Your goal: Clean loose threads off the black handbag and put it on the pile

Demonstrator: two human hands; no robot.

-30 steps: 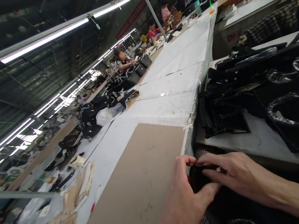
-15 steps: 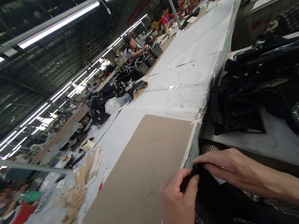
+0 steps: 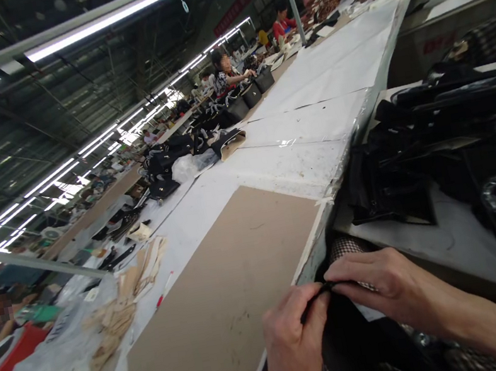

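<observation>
Black strip (image 3: 318, 296) running left-right, pinched between left hand (image 3: 294, 337) and right hand (image 3: 380, 283).

Long white table (image 3: 316, 81), brown board (image 3: 229, 297), tan offcuts (image 3: 121, 310)

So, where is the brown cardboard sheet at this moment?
In the head view the brown cardboard sheet lies flat on the long white table, lower centre, just left of the left hand, with pale cut pieces on its far left.
</observation>
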